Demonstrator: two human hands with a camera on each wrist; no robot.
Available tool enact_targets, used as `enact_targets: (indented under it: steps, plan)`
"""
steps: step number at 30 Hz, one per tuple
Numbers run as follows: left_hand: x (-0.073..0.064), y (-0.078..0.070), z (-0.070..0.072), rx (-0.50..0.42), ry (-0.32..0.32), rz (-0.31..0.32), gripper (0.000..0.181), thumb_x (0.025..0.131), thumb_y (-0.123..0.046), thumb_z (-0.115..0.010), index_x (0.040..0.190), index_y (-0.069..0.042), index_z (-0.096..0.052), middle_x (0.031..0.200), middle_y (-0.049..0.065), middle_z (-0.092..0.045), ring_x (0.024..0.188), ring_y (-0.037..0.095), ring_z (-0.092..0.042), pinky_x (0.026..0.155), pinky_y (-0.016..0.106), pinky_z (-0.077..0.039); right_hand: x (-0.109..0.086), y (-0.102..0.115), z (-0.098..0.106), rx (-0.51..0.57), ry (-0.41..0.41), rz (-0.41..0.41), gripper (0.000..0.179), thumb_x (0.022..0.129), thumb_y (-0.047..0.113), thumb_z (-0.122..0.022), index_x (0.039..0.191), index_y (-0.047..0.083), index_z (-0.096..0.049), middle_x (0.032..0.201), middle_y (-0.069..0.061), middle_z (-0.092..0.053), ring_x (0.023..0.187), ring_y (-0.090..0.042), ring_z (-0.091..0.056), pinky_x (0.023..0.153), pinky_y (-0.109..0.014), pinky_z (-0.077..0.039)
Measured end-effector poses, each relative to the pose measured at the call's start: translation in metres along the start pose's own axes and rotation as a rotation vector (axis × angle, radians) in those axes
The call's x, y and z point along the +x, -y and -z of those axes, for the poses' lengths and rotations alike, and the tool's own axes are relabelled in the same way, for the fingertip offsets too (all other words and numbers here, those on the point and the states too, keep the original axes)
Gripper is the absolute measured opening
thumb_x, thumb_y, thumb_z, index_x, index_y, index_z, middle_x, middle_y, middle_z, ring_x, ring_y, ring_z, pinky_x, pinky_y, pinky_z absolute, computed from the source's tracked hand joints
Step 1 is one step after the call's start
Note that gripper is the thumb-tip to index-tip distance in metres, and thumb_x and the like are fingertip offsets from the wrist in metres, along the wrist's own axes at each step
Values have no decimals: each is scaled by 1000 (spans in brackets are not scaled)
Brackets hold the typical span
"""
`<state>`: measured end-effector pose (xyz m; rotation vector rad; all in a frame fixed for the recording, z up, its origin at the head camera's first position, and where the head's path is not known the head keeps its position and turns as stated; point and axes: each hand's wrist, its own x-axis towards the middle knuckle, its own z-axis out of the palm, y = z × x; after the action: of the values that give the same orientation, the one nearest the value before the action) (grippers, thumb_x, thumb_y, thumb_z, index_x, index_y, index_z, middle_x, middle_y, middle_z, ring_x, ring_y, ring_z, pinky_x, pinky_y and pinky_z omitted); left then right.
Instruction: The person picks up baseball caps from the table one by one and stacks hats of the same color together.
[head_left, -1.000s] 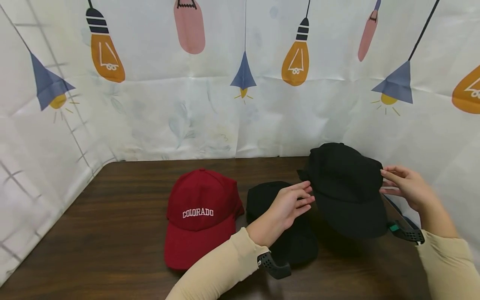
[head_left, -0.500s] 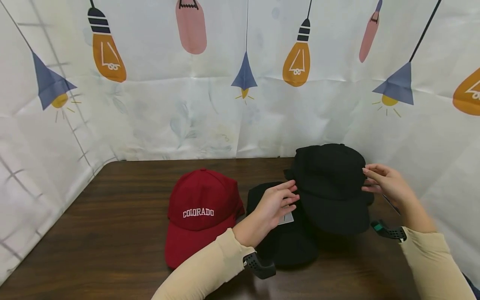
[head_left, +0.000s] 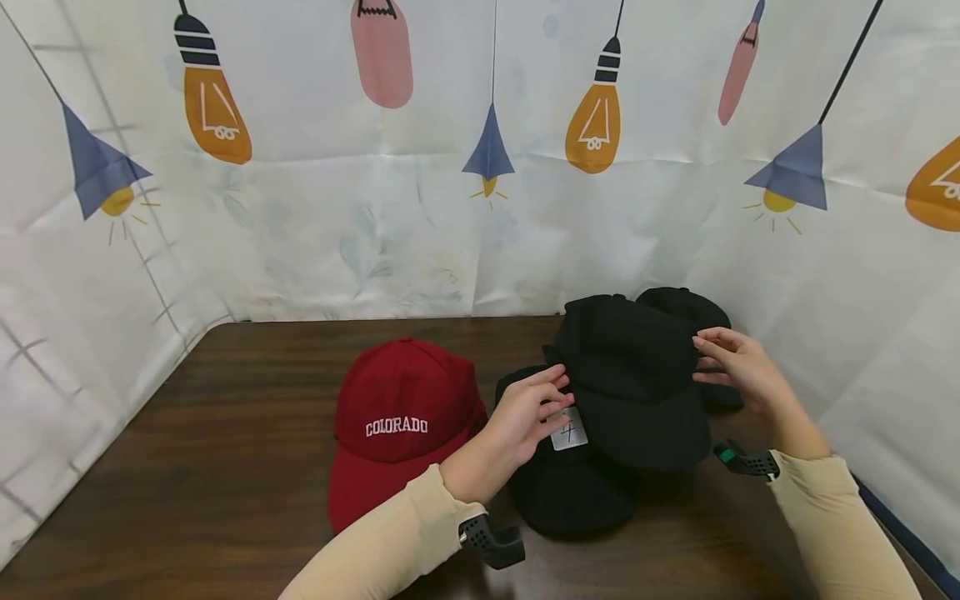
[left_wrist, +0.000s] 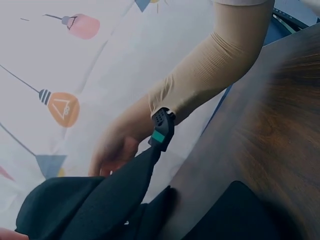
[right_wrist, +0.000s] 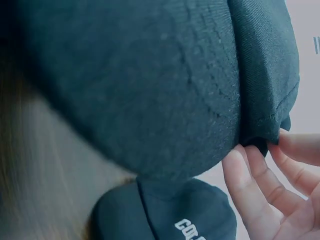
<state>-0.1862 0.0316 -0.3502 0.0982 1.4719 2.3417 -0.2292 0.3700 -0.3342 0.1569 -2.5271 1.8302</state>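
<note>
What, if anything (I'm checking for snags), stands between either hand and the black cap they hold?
Nothing visible does: the left hand and the right hand grip the cap at its sides. Another black cap sits behind it at the right.

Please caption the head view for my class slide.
Left hand and right hand hold a black cap near a labelled black cap, a rear black cap and a red COLORADO cap.

rear black cap [head_left: 686,306] partly hidden behind held cap [head_left: 630,375], label [head_left: 572,432] partly covered by left hand [head_left: 522,417]
</note>
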Motion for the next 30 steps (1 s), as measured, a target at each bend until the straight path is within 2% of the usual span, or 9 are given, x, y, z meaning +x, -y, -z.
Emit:
enact_targets:
  steps: [15, 23, 30]
  plan:
    - [-6, -6, 21, -18, -41, -26, 52, 99, 6, -50, 151, 1, -48, 147, 21, -50, 123, 33, -54, 106, 56, -43, 4, 7, -20, 54, 44, -4, 6, 107, 24, -56, 111, 22, -60, 106, 10, -59, 89, -8, -65, 78, -28, -59]
    - [-7, -8, 34, -49, -117, -20, 50, 100, 6, -51, 150, -1, -50, 138, 17, -53, 118, 30, -53, 104, 57, -45, 9, 4, -26, 236, 139, 16, 16, 106, 11, -56, 116, 23, -62, 114, 8, -60, 94, -11, -67, 83, -26, -57]
    - [-10, -11, 43, -57, -158, -18, 50, 101, 5, -50, 150, -3, -50, 142, 17, -51, 122, 31, -50, 106, 59, -43, 15, -4, -31, 344, 250, 45, 32, 105, 2, -53, 121, 28, -62, 121, 10, -62, 107, -7, -66, 89, -25, -55]
